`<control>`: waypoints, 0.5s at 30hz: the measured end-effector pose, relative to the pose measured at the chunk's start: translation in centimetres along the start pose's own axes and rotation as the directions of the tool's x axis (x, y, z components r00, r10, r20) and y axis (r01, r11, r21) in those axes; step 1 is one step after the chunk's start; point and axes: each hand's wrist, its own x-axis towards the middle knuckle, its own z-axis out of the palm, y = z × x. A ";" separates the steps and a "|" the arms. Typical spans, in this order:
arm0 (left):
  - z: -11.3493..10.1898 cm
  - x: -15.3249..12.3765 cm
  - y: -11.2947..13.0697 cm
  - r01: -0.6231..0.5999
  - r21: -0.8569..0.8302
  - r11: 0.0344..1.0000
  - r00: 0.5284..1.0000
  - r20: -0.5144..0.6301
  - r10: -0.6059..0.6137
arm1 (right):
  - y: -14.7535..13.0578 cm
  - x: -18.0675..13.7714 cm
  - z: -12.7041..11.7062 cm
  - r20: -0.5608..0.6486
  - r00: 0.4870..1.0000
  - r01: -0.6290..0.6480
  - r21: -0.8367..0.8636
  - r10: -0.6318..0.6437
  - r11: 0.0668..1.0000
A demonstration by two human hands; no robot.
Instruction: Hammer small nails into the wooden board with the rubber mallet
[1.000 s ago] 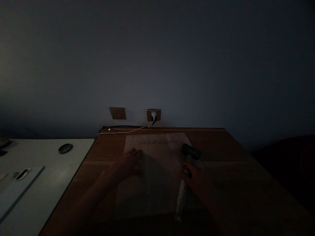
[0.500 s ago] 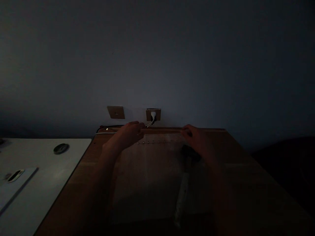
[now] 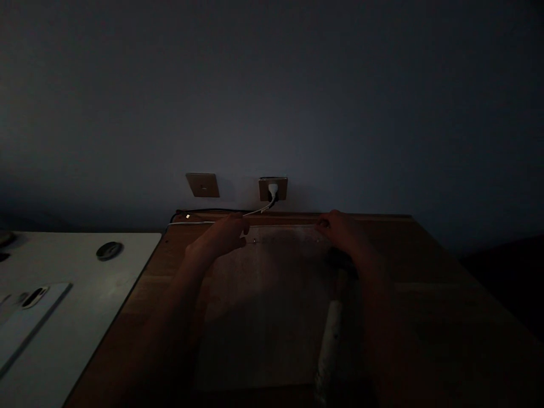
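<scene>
The room is very dim. A pale flat board (image 3: 263,306) with a row of small nails (image 3: 280,240) near its far edge lies on a brown wooden table (image 3: 425,283). My left hand (image 3: 223,237) reaches to the board's far left corner, fingers curled at its edge. My right hand (image 3: 340,231) rests at the far right corner, fingers curled over the edge. A mallet with a dark head (image 3: 339,259) and a pale handle (image 3: 329,345) lies on the board's right side, under my right forearm. Neither hand holds the mallet.
A white cable (image 3: 221,220) runs along the table's back edge to a plug in a wall socket (image 3: 272,188); a switch plate (image 3: 203,185) is beside it. A white table (image 3: 76,306) at left carries a dark round object (image 3: 109,250) and a flat pale panel (image 3: 25,323).
Both hands moved from the board's middle to its far corners. My right hand left the mallet handle. The view has shifted slightly.
</scene>
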 end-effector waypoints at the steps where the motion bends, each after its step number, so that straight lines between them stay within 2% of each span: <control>1: 0.2 0.0 -0.1 0.001 0.002 1.000 1.000 0.010 -0.001 | 0.1 -0.1 0.1 0.011 1.000 -0.006 0.010 0.006 1.000; 7: 0.6 0.0 -0.1 -0.009 0.033 0.999 0.999 0.036 0.008 | 0.7 -0.4 0.6 0.031 0.999 -0.014 0.045 0.012 0.999; 15: 0.8 0.6 0.5 -0.009 0.046 0.999 0.999 0.048 0.007 | 0.5 -0.3 0.2 0.116 0.988 -0.108 0.030 0.104 0.994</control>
